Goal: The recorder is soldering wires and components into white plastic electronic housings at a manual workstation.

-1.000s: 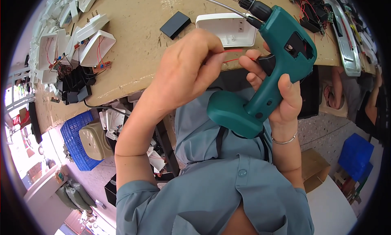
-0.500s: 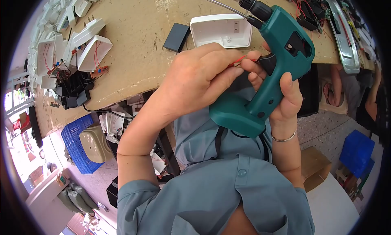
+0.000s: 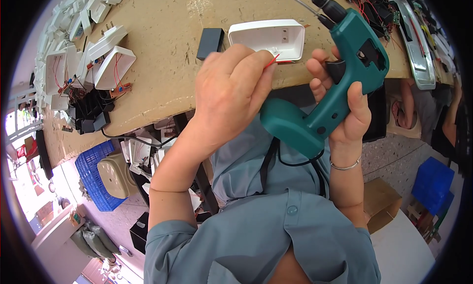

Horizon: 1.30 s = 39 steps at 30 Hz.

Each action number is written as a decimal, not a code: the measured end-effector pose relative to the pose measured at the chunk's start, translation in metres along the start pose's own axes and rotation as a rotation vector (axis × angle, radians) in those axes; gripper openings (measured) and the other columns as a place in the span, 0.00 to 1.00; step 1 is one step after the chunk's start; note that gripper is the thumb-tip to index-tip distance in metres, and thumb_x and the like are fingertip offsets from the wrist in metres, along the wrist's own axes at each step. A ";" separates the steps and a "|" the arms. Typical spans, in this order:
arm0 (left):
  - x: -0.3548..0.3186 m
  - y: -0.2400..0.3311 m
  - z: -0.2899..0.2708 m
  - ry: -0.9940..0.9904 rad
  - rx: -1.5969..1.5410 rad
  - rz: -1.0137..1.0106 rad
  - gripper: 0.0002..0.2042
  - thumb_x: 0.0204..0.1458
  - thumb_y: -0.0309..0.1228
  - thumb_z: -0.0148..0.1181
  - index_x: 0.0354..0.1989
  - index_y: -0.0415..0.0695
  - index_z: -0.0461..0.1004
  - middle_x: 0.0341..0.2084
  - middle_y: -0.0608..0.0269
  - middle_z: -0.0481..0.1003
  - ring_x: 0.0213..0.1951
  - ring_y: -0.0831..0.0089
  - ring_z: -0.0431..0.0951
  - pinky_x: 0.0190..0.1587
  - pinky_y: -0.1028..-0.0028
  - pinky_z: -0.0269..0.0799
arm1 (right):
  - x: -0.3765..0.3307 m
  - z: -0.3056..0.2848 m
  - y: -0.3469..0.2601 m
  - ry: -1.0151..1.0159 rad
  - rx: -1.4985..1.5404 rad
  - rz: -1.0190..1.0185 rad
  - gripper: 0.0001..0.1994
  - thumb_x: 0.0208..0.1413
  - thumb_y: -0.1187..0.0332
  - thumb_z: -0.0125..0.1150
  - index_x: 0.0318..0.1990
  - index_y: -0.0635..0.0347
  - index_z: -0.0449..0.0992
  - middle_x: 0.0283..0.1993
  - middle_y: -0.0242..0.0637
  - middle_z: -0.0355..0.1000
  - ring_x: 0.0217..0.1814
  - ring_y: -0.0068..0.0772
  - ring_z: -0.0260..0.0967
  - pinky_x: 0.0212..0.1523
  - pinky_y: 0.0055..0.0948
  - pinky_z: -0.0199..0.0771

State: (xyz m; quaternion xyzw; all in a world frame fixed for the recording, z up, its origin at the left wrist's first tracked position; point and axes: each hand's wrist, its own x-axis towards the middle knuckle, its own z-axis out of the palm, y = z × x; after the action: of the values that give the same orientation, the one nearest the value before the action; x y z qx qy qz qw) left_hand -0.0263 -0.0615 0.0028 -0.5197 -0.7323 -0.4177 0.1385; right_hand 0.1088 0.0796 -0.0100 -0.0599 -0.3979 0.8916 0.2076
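My left hand (image 3: 224,94) is closed over the table edge, fingertips pinched on a thin red wire (image 3: 272,61) whose end sticks out to the right. The rest of the wire is hidden by the fingers. In my right hand (image 3: 355,114) is a green soldering gun (image 3: 362,35), tilted, with a black trigger and a thin metal feed tube at its front. The palm and thumb wrap its handle; several fingers stand off beside the trigger. The gun's tip runs out of view at the top. Just beyond my left hand lies an open white plastic housing (image 3: 241,29), beside a dark grey box (image 3: 210,44).
White housings (image 3: 114,67) with wired circuit boards and black parts lie at the left of the cardboard-covered table (image 3: 162,52). A metal tray (image 3: 419,62) and tangled red wires (image 3: 362,8) are at the right. A blue basket (image 3: 93,180) stands on the floor; another person sits at the far right.
My left hand has drawn back to the left with the red wire, away from the gun. My right hand and the soldering gun have shifted slightly right, its fingers now off the wire.
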 end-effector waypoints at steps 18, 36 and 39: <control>0.003 0.006 0.010 0.049 0.186 0.043 0.06 0.34 0.24 0.60 0.23 0.45 0.71 0.22 0.68 0.68 0.23 0.73 0.66 0.31 0.70 0.51 | -0.023 0.002 -0.024 0.121 -0.301 -0.150 0.36 0.49 0.59 0.58 0.59 0.69 0.48 0.59 0.57 0.50 0.52 0.42 0.64 0.46 0.30 0.71; 0.030 0.006 0.021 0.016 0.207 -0.056 0.04 0.33 0.24 0.56 0.19 0.35 0.73 0.32 0.57 0.71 0.35 0.63 0.70 0.40 0.68 0.62 | -0.113 0.018 -0.028 0.285 -0.845 -0.029 0.32 0.40 0.67 0.64 0.53 0.72 0.58 0.46 0.51 0.66 0.29 0.25 0.68 0.30 0.20 0.68; 0.030 0.005 0.021 0.012 0.193 -0.048 0.04 0.32 0.23 0.56 0.18 0.35 0.73 0.31 0.56 0.70 0.35 0.63 0.70 0.40 0.68 0.62 | -0.111 0.017 -0.027 0.257 -0.862 -0.016 0.31 0.41 0.68 0.63 0.53 0.71 0.58 0.47 0.51 0.66 0.30 0.25 0.68 0.32 0.20 0.68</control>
State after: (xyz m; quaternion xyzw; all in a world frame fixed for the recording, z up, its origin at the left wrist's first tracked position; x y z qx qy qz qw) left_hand -0.0297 -0.0256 0.0120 -0.4840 -0.7804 -0.3515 0.1822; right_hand 0.2135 0.0371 0.0146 -0.2479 -0.7046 0.6281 0.2181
